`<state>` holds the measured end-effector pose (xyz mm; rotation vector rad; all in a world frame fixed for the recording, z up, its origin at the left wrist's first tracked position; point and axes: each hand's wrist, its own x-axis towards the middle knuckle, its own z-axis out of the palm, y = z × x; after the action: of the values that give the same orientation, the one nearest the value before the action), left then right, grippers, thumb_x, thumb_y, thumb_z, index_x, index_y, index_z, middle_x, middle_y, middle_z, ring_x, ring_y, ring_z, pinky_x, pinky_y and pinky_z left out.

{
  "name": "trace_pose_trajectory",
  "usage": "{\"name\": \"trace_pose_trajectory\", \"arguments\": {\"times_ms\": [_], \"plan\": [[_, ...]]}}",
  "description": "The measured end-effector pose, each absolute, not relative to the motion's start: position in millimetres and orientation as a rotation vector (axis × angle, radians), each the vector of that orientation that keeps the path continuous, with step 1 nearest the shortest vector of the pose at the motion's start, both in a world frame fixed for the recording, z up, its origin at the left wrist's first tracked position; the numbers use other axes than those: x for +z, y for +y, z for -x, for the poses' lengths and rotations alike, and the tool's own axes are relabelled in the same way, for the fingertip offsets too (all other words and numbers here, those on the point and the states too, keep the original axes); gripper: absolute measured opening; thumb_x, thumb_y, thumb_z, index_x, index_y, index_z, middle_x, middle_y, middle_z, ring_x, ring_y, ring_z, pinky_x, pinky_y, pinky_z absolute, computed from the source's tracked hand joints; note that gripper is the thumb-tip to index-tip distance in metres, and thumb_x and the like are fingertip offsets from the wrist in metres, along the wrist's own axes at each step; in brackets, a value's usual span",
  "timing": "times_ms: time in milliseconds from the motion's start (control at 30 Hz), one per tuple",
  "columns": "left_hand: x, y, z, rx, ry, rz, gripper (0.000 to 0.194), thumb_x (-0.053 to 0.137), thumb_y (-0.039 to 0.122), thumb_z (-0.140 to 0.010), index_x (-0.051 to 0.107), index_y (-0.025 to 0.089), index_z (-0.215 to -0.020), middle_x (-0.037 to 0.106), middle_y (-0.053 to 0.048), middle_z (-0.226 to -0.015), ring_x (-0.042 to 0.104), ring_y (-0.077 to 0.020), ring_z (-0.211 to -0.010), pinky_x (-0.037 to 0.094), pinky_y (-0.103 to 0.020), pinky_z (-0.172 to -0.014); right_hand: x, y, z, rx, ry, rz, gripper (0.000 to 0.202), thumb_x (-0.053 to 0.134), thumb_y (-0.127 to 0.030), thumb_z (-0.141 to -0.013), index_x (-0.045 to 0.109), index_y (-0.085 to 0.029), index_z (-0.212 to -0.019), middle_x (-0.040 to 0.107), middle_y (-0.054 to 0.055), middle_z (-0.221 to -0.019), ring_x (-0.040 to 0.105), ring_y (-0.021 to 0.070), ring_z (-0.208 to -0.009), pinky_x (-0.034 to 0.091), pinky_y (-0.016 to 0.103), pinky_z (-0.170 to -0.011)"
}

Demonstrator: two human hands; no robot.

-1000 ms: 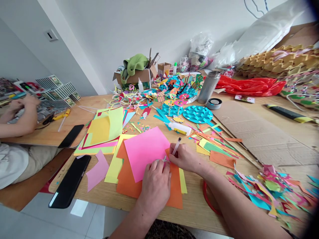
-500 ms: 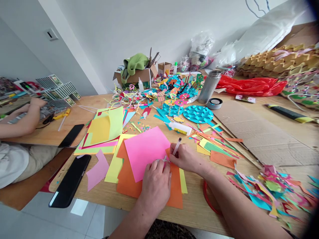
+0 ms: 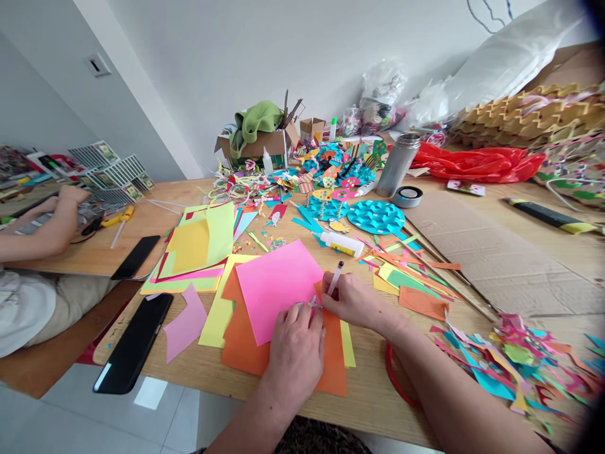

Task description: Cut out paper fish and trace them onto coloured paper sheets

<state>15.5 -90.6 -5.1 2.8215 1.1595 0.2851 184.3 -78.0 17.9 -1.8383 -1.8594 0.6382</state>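
My right hand (image 3: 347,297) is closed around a pen (image 3: 336,277) with a clear barrel and dark end, its tip down at the lower right of a bright pink paper sheet (image 3: 278,277). My left hand (image 3: 297,343) lies with fingers stretched out on that sheet, pressing down a small pale cutout (image 3: 312,301), mostly hidden under the fingers. Beneath the pink sheet are an orange sheet (image 3: 246,359) and a yellow sheet (image 3: 212,325). Left of them sits a lilac paper piece (image 3: 182,328).
A black phone (image 3: 135,343) lies at the table's left edge, near a stack of coloured paper (image 3: 189,246). Beyond my hands are a glue bottle (image 3: 341,244), a blue wavy disc (image 3: 375,217) and a steel flask (image 3: 398,165). Paper scraps (image 3: 515,366) cover the right. A co-worker's arm (image 3: 42,227) shows at left.
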Motion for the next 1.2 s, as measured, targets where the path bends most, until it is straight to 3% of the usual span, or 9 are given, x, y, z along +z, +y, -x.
{"name": "trace_pose_trajectory", "arguments": {"times_ms": [467,800,1200], "plan": [[-11,-99,-21,0.335,1.253,-2.86,0.032,0.049,0.024,-0.09,0.057,0.013,-0.119,0.058,-0.011,-0.109,0.05,-0.0254,-0.098,0.044,-0.04,-0.085,12,-74,-181,0.739,-1.569,1.608,0.011,0.055,-0.026,-0.078,0.059,-0.019,-0.071,0.061,0.0,-0.06,0.051,0.0124,-0.05,0.039,0.024,-0.048],[-22,-111,-28,0.459,1.392,-2.919,0.051,0.045,0.042,-0.091,0.057,0.005,-0.124,0.059,-0.019,-0.119,0.052,-0.0303,-0.104,0.04,-0.046,-0.092,13,-73,-174,0.946,-1.449,1.44,0.021,0.058,-0.038,-0.08,0.062,-0.017,-0.078,0.062,0.005,-0.069,0.055,0.0162,-0.062,0.044,0.028,-0.055],[-35,-117,-30,0.549,1.399,-2.888,0.051,0.05,0.044,-0.09,0.06,0.005,-0.121,0.061,-0.019,-0.12,0.052,-0.0328,-0.113,0.041,-0.047,-0.093,33,-61,-123,0.92,-1.67,1.626,0.009,0.053,-0.025,-0.08,0.052,-0.022,-0.071,0.061,-0.001,-0.06,0.057,0.0153,-0.054,0.041,0.025,-0.05]]}}
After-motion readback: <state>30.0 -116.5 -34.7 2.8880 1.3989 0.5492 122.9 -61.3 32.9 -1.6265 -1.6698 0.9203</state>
